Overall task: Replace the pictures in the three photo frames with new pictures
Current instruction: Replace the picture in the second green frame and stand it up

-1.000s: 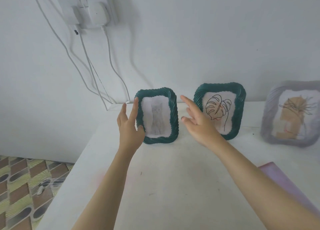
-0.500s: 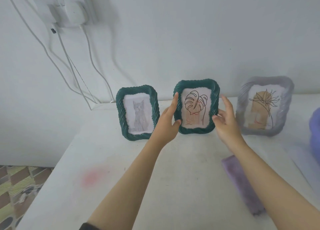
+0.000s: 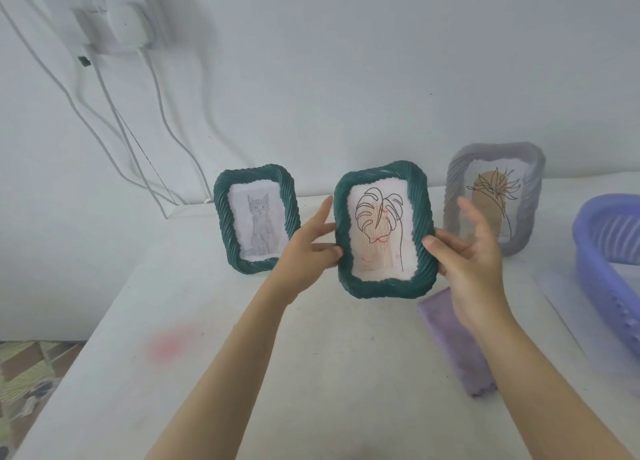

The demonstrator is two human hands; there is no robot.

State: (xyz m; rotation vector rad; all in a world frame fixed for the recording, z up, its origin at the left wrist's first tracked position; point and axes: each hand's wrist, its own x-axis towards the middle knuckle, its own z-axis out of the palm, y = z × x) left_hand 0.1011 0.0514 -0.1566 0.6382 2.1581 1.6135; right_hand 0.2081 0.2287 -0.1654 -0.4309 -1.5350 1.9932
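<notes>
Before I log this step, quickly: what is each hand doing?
The left hand holds the leaf-drawing frame by its left edge, thumb in front.
The right hand holds the same frame's right edge, thumb in front; its fingers are blurred.

Both arms reach forward; left grip (image 3: 311,243) and right grip (image 3: 467,255) pinch the leaf frame (image 3: 381,231), thumbs frontward.

White table (image 3: 311,373) against a plain wall. Upper left, a socket with chargers (image 3: 114,26) – white cables (image 3: 114,120) trail down to the tabletop. Purple cloth (image 3: 453,348) lies lower right, lilac slatted basket (image 3: 602,286) at the right edge, pink smudge (image 3: 169,343) lower left.
</notes>
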